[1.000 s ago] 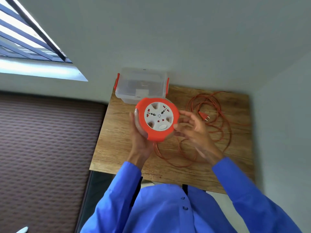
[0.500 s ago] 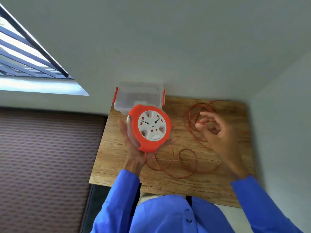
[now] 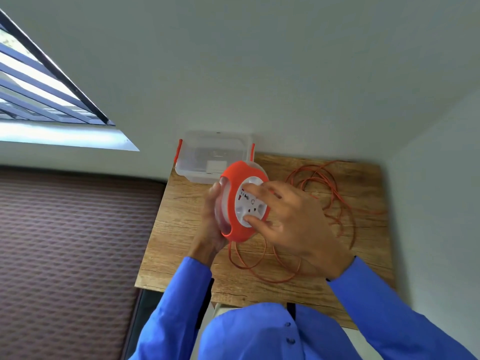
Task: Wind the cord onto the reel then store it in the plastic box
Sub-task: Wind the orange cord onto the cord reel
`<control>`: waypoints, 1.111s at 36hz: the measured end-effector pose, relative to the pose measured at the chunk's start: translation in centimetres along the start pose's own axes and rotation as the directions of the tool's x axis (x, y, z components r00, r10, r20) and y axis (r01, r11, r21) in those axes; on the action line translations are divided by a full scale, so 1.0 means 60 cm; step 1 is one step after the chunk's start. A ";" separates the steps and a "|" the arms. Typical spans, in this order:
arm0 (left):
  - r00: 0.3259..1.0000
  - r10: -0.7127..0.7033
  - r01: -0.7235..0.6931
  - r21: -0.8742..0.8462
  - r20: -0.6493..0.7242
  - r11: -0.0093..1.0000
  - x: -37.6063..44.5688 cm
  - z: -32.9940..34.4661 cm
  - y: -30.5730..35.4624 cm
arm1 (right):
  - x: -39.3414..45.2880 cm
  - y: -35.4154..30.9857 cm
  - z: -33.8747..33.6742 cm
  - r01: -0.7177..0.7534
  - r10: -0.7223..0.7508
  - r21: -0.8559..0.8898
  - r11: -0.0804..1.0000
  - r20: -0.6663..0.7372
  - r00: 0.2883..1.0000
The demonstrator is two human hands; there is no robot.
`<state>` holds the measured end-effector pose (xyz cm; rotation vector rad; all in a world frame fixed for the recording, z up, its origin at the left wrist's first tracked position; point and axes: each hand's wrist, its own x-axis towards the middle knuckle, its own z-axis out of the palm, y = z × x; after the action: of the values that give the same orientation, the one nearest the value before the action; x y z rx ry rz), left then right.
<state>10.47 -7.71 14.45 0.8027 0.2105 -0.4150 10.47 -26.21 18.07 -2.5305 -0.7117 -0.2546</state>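
Observation:
My left hand (image 3: pixel 211 219) holds the orange reel (image 3: pixel 235 201) from behind, upright above the wooden table (image 3: pixel 179 224), its white socket face turned right. My right hand (image 3: pixel 293 224) lies over that white face, fingertips and thumb gripping the central part. The orange cord (image 3: pixel 335 193) runs from the reel's bottom and lies in loose loops across the table's middle and right. The clear plastic box (image 3: pixel 205 154) with orange latches stands closed at the table's back left, just behind the reel.
Grey walls close in behind and to the right of the table. A window with bars sits at the upper left. A dark patterned surface (image 3: pixel 72 242) stretches left of the table.
My right hand has come back from the cord loops at the right and landed on the reel's white face. The reel has tilted so its face points more to the right.

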 end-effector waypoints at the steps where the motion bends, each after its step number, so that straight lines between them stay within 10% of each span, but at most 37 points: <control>1: 1.000 0.008 -0.008 0.004 0.019 1.000 0.001 -0.001 0.000 | 0.000 0.001 0.003 -0.001 0.001 0.011 1.000 -0.010 1.000; 28: 0.988 0.127 -0.131 0.038 0.089 0.991 0.001 0.010 -0.012 | -0.015 -0.026 0.023 -0.334 0.337 0.316 0.888 0.046 0.940; 40: 0.985 0.115 -0.131 0.122 0.126 0.984 0.008 0.015 -0.001 | -0.007 -0.020 0.037 -0.450 0.466 0.590 0.670 0.138 0.874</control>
<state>10.91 -8.55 14.82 0.9111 0.0222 -0.3607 9.58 -24.37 16.57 -1.9728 -0.0770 0.1154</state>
